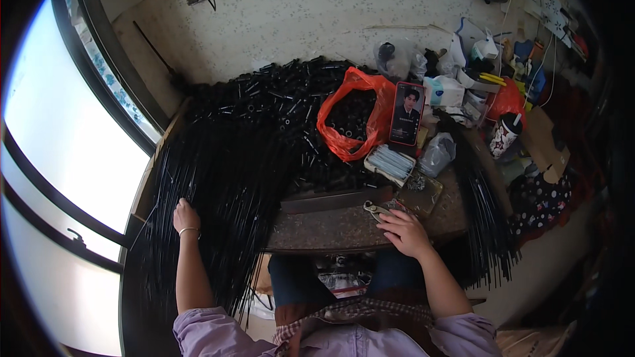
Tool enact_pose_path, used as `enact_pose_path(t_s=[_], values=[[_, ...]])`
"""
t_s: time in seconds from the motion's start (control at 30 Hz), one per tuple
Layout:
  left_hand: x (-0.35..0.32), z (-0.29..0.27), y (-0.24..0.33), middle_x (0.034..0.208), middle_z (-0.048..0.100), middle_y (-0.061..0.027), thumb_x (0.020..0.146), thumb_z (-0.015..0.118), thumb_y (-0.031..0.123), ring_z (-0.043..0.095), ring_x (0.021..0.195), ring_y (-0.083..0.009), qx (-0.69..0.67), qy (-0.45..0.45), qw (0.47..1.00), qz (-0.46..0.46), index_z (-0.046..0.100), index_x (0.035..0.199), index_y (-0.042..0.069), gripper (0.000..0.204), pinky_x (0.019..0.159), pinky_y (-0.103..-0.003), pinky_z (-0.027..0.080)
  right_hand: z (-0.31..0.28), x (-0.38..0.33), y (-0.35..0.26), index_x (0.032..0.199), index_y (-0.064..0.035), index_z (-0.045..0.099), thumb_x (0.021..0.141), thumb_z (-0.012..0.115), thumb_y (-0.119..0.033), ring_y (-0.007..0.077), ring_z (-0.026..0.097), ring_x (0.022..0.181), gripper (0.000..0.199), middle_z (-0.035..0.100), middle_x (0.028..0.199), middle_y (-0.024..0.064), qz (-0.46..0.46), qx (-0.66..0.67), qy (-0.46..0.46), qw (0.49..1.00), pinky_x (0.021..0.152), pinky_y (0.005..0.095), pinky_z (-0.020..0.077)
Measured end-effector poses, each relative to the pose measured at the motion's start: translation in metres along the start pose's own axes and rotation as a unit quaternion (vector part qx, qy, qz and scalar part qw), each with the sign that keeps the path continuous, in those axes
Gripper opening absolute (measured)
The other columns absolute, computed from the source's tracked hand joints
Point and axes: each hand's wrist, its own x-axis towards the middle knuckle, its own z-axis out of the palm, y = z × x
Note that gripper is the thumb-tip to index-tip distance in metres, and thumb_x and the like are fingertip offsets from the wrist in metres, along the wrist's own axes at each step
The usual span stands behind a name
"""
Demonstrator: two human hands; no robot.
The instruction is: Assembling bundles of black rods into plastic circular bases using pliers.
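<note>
My left hand (186,217), with a bracelet at its wrist, is closed at the left side of a large spread of thin black rods (218,178). What its fingers hold, if anything, is too small to make out. On the worktop's front part, my right hand (405,233) has its fingers over the handles of metal pliers (372,207), whose jaws point left. A long dark metal bar (334,199) lies just left of the pliers. Behind them are a shallow tray (423,194) with small metal bits and a box of pale thin sticks (391,162).
Short black tubular parts (264,92) are heaped along the wall, beside a red plastic bag (327,122). A phone (407,114) stands upright behind the box. More black rods (479,211) hang over the right edge, near a patterned cup (506,135). A window (73,119) is at left.
</note>
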Motion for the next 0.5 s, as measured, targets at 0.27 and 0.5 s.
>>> enact_pose_path(t_s=[0.27,0.5], values=[[-0.010,-0.023,0.004,0.086,0.058,-0.0162,0.074,0.064,0.032,0.055,0.087,-0.0327,-0.008,-0.037,0.995,0.096,0.057,0.083,0.001,0.033,0.074,-0.040,0.045,-0.006,-0.011,0.001,0.101,-0.0157,0.066,0.077,0.061,-0.016,0.0248,0.045,0.116,0.025,0.056,0.119,0.0007,0.012,0.018,0.000,1.000,0.094,0.0405,0.0360],[0.016,-0.066,0.000,0.097,0.060,-0.0150,0.076,0.062,0.034,0.058,0.093,-0.0301,-0.098,-0.173,0.980,0.004,0.059,0.091,0.004,0.034,0.076,-0.041,0.047,-0.005,-0.010,0.000,0.100,-0.0164,0.066,0.075,0.063,-0.016,0.0254,0.045,0.116,0.025,0.056,0.119,0.0002,0.020,0.023,-0.006,1.000,0.094,0.0406,0.0362]])
